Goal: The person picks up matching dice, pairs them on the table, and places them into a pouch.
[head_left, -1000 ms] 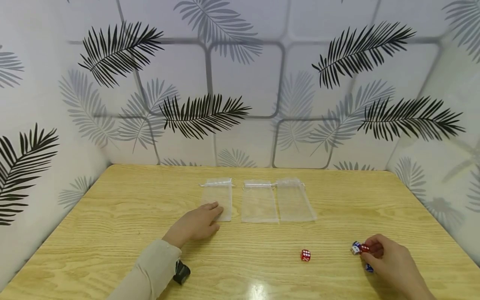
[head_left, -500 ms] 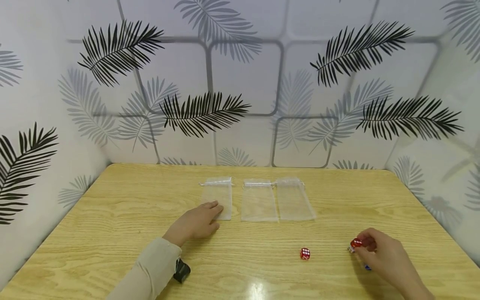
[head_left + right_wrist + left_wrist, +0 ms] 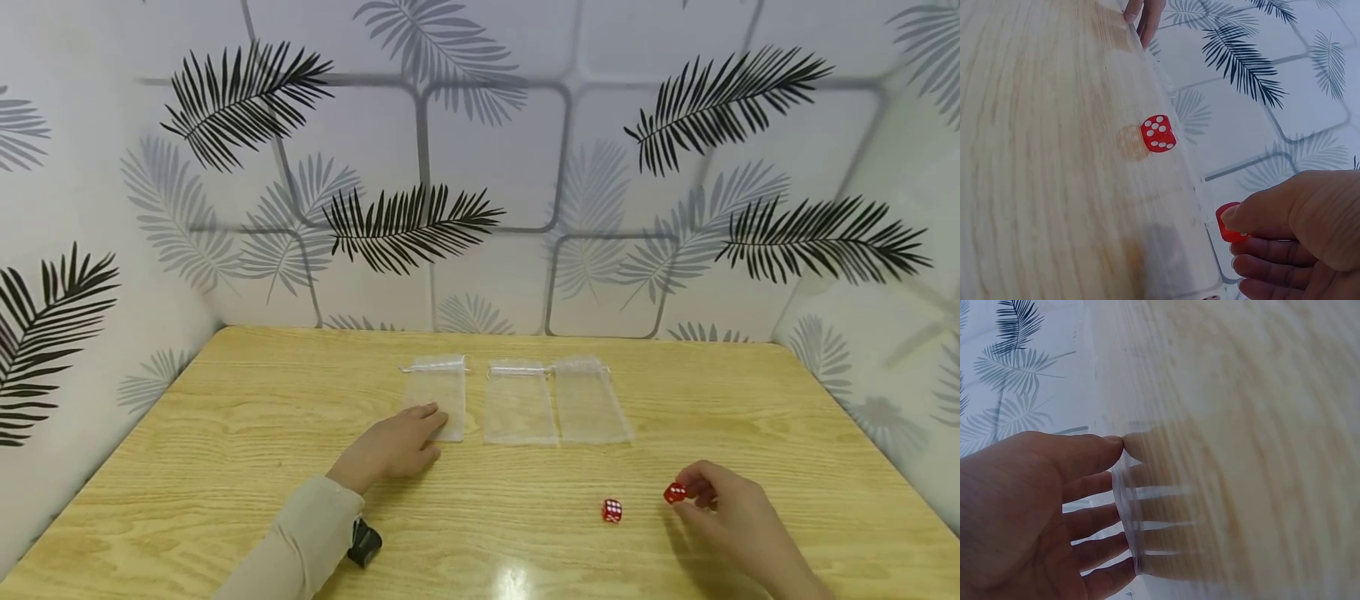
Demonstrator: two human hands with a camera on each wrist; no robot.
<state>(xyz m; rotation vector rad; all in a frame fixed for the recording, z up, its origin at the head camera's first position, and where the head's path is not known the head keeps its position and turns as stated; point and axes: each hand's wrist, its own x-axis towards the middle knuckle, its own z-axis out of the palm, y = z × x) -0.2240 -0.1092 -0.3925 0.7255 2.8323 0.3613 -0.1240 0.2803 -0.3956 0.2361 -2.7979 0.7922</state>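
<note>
My right hand (image 3: 731,512) pinches a red die (image 3: 675,492) with white pips between thumb and fingers, a little above the table. In the right wrist view the thumb covers part of this die (image 3: 1227,226). To its left a second red die (image 3: 612,511) lies on the wood, six pips facing me. My left hand (image 3: 393,446) rests with extended fingers on the lower part of the leftmost sheer white drawstring bag (image 3: 437,385). Seen from the left wrist, the fingertips (image 3: 1110,512) meet the bag's edge. The blue and white dice are hidden behind my right hand.
Two more sheer drawstring bags lie flat in the row, a middle bag (image 3: 519,408) and a right bag (image 3: 592,404). A black strapped device (image 3: 365,543) sits at my left wrist. The wooden table (image 3: 262,433) ends at a leaf-patterned wall (image 3: 487,167).
My right hand has lifted the red die off the group of dice and carried it left, toward the other red die. My left hand has stayed on the bag.
</note>
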